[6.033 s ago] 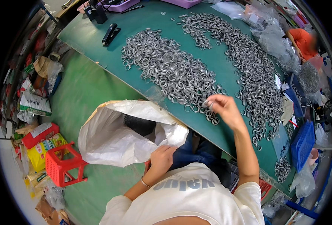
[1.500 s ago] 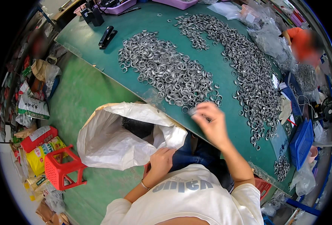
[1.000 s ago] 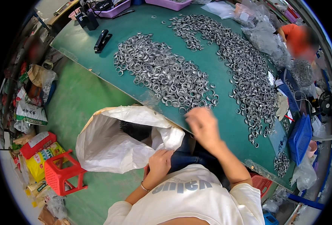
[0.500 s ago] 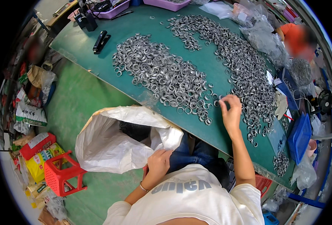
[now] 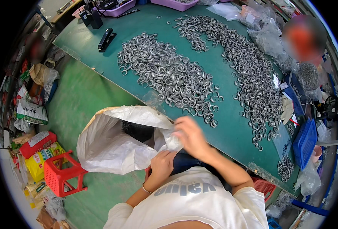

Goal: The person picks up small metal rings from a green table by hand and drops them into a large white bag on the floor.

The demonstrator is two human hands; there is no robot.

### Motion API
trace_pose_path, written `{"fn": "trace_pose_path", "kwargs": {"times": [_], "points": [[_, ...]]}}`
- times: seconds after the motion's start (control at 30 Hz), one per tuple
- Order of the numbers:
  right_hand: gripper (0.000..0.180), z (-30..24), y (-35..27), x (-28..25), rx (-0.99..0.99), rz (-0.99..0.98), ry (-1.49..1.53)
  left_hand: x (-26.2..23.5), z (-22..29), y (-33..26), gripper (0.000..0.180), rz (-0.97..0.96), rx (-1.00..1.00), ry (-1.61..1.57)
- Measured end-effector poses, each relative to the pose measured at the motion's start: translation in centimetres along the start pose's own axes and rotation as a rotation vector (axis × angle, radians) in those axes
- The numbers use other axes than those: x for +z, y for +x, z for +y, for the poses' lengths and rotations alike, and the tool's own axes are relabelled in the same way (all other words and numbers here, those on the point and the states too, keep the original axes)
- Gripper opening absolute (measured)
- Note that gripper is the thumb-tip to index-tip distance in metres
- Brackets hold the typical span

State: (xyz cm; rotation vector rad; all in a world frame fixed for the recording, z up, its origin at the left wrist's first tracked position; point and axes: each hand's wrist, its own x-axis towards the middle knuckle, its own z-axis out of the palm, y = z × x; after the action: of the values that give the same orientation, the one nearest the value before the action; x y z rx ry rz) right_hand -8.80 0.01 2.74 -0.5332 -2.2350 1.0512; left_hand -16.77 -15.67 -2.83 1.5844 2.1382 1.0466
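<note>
My left hand [image 5: 162,164] is closed on the rim of a big white woven sack [image 5: 108,154], which gapes beside the table edge. Dark contents [image 5: 136,131] show deep inside it. My right hand [image 5: 190,138] is at the sack's right rim, over the table edge. Motion smears its fingers, so I cannot make out whether anything is in them. Beyond the edge lies a broad pile of small grey metal rings [image 5: 169,74] on the green tabletop [image 5: 230,133]. A second, curved band of rings [image 5: 249,76] spreads farther right.
A black stapler [image 5: 106,40] lies at the table's far left, near purple trays [image 5: 117,9]. Blue baskets [image 5: 305,143] and clear plastic bags [image 5: 266,40] line the right side. On the floor at left stands a red stool [image 5: 64,173]. Another person [image 5: 303,38] is at far right.
My right hand has swung left and toward me, from the gap between the ring piles to the sack's rim. Loose rings near that gap are gone. My left hand keeps its grip.
</note>
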Motion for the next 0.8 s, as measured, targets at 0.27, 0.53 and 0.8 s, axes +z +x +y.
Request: {"fn": "trace_pose_path", "kwargs": {"times": [0.27,0.53,0.8], "points": [[0.021,2.3,-1.6,5.9,0.128,-0.240,0.114,-0.1,0.2,-0.2,0.012,0.029,-0.003,0.010],[0.005,3.3,0.4,-7.8,0.308,0.322,-0.448,0.2,0.0,-0.1,0.012,0.030,0.000,-0.039],[0.008,6.7,1.1,-8.5,0.267,0.331,-0.483,0.0,0.0,0.0,0.012,0.048,0.014,-0.044]]}}
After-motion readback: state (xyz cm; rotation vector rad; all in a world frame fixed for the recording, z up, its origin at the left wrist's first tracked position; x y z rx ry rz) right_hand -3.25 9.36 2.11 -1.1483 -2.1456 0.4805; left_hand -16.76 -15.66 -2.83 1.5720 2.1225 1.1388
